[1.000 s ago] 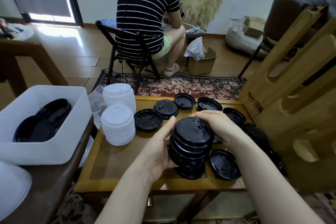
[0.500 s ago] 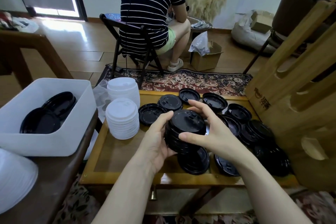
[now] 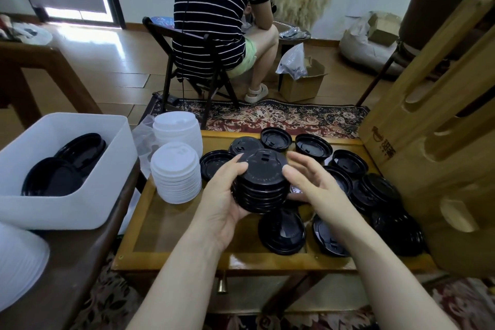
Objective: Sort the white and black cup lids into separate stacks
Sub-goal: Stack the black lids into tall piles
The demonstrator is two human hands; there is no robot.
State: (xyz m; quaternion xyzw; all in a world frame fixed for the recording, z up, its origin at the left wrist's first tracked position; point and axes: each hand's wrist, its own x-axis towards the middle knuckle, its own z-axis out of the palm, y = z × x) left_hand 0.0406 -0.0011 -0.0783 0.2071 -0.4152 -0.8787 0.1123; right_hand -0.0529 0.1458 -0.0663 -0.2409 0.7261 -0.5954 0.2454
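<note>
Here, left hand (image 3: 223, 195) grips a stack of black lids (image 3: 261, 182) from its left side and underneath, fingers curled round the edge, lifted above the small wooden table (image 3: 171, 225). Right hand (image 3: 312, 185) is just beside the stack on its right, fingers spread and relaxed, thumb tip touching the top lid's rim, not gripping. Below the stack, loose black lids (image 3: 281, 232) lie on the table, more scattered right and behind. Left of the hands, two stacks of white lids (image 3: 175, 174) stand on the table's left edge, one behind the other. Further left, a white bin (image 3: 80, 195) on a dark table holds more black lids. At right, a wooden rack (image 3: 439, 128). Beyond the table, a patterned rug (image 3: 267, 116), then a person in a striped shirt (image 3: 214, 8) seated on a folding chair, back to camera.
</note>
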